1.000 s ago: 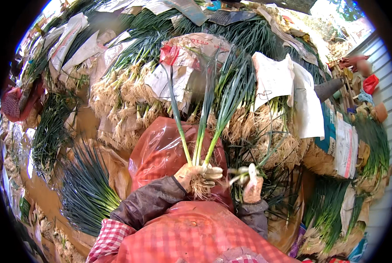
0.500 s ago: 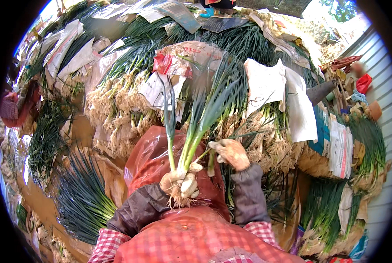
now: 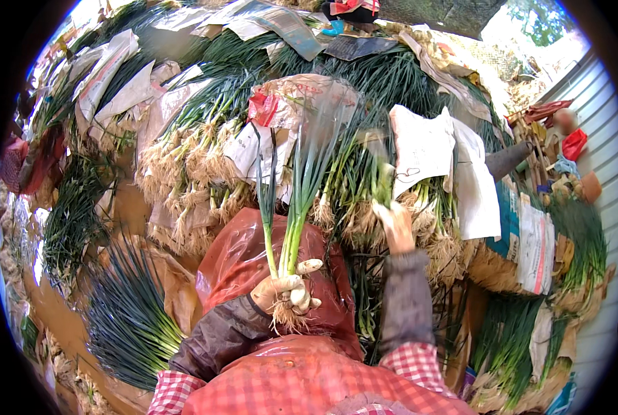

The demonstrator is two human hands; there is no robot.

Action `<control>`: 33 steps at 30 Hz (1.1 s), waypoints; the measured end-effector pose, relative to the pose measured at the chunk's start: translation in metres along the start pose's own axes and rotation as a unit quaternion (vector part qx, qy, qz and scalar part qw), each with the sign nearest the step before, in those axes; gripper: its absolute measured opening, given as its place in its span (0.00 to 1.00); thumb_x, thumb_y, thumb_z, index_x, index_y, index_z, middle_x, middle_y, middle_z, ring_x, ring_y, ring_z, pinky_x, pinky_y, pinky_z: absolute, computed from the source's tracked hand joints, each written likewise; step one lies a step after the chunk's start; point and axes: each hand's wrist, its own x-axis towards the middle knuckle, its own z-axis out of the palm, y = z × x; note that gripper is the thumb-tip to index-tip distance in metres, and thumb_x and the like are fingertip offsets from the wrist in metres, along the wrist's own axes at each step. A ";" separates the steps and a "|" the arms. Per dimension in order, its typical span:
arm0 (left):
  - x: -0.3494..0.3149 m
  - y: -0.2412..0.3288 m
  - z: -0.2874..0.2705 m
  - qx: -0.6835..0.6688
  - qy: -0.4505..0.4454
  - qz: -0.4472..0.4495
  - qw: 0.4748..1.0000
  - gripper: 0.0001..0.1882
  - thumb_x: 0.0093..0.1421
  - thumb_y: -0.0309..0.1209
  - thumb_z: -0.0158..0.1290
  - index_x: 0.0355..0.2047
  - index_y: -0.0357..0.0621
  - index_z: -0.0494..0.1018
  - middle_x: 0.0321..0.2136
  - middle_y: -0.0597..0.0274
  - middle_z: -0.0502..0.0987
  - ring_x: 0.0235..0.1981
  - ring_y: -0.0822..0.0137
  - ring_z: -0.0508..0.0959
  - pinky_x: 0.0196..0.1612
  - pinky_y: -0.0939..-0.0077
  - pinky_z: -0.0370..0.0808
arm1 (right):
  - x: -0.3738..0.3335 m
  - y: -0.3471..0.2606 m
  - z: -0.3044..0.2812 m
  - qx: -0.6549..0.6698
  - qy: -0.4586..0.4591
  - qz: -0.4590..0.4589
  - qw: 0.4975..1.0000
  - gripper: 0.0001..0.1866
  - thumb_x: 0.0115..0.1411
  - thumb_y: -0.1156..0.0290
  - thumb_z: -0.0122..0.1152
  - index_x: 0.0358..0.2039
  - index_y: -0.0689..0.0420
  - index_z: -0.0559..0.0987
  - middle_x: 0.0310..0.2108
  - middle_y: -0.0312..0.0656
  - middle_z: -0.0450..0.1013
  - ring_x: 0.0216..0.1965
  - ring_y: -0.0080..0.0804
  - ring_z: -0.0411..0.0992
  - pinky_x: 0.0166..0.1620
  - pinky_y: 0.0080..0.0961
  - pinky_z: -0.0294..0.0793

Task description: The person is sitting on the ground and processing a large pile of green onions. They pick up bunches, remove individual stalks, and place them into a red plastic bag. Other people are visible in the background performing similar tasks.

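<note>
My left hand (image 3: pixel 276 292) is closed round the lower stalks of a few green onions (image 3: pixel 298 238). Their white ends and stringy roots stick out by the fingers, and the long green leaves point away from me. My right hand (image 3: pixel 396 225) is stretched forward at the front of the heaped onions (image 3: pixel 219 149), smeared by motion. A blurred, pale green piece of stalk (image 3: pixel 384 185) shows just beyond its fingertips; whether the fingers hold it, I cannot tell. Under my hands, a red plastic apron (image 3: pixel 233 242) covers my lap.
White sacking (image 3: pixel 423 149) and other sheets lie over parts of the heap. A bundle of onions (image 3: pixel 129 318) lies at the lower left, with more bunches (image 3: pixel 513 332) at the lower right. A dark cone-shaped end (image 3: pixel 508 160) juts out by a corrugated wall (image 3: pixel 599 138).
My right hand has moved forward and right, away from the onions in my left hand towards the heap. My left hand keeps its grip on the onions, nearly in place.
</note>
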 end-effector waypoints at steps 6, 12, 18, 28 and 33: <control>0.017 -0.006 0.012 0.006 0.088 -0.051 0.995 0.32 0.65 0.35 0.51 0.67 0.50 0.53 0.59 0.54 0.68 0.63 0.56 0.66 0.64 0.49 0.61 | -0.152 -0.038 -0.034 0.353 -0.072 0.056 0.931 0.10 0.63 0.72 0.56 0.42 0.63 0.77 0.29 0.40 0.76 0.25 0.26 0.71 0.27 0.22 0.70; 0.048 -0.069 -0.021 0.112 0.155 -0.021 0.981 0.19 0.61 0.28 0.56 0.51 0.36 0.70 0.44 0.58 0.78 0.42 0.69 0.78 0.48 0.74 0.75 | -0.178 -0.109 -0.025 0.371 -0.178 0.092 0.907 0.12 0.60 0.68 0.60 0.42 0.59 0.80 0.36 0.40 0.78 0.42 0.30 0.74 0.48 0.29 0.71; 0.017 -0.039 -0.002 -0.033 0.144 -0.042 0.988 0.18 0.59 0.28 0.54 0.49 0.35 0.70 0.39 0.52 0.79 0.35 0.62 0.81 0.40 0.65 0.80 | -0.168 -0.070 0.000 0.593 -0.014 0.254 0.764 0.16 0.64 0.65 0.54 0.46 0.64 0.75 0.31 0.38 0.75 0.31 0.24 0.72 0.33 0.21 0.73; 0.002 -0.029 -0.065 -0.155 0.037 -0.064 0.985 0.13 0.68 0.40 0.45 0.27 0.53 0.60 0.24 0.74 0.57 0.23 0.77 0.59 0.27 0.75 0.63 | -0.132 -0.121 0.020 0.496 -0.133 0.036 0.857 0.16 0.66 0.60 0.52 0.33 0.60 0.79 0.26 0.35 0.74 0.29 0.22 0.70 0.33 0.25 0.71; 0.020 -0.028 -0.066 -0.025 -0.004 -0.102 0.995 0.12 0.68 0.40 0.46 0.39 0.44 0.66 0.27 0.72 0.67 0.24 0.78 0.67 0.28 0.81 0.67 | -0.170 -0.112 -0.032 0.540 -0.038 0.112 0.833 0.18 0.64 0.57 0.58 0.26 0.59 0.79 0.16 0.30 0.67 0.19 0.18 0.63 0.22 0.19 0.60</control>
